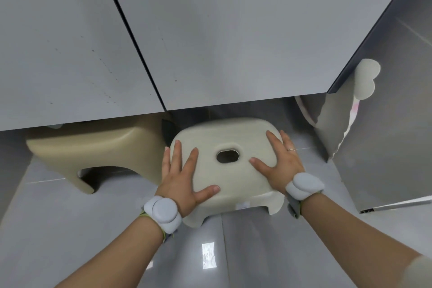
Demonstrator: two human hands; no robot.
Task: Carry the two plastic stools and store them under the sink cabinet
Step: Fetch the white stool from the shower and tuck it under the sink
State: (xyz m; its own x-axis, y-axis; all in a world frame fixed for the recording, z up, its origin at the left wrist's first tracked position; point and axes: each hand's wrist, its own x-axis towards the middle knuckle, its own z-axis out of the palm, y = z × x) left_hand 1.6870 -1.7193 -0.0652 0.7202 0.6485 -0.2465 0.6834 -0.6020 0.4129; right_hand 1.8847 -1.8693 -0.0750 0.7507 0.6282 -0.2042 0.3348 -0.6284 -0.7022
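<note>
A cream plastic stool (229,177) with an oval hole in its seat stands on the floor, its far edge under the grey sink cabinet (210,42). My left hand (184,177) lies flat on the seat's left side, fingers spread. My right hand (278,159) lies flat on the seat's right side, a ring on one finger. Neither hand curls around the stool. A tan plastic stool (93,145) stands to the left, partly tucked beneath the cabinet's lower edge.
The glossy grey tiled floor (257,252) stretches toward me. A shiny metal appliance side (392,135) stands at the right, with torn film and a pale object stuck on it. A pale round thing (306,112) shows in the gap behind the cream stool.
</note>
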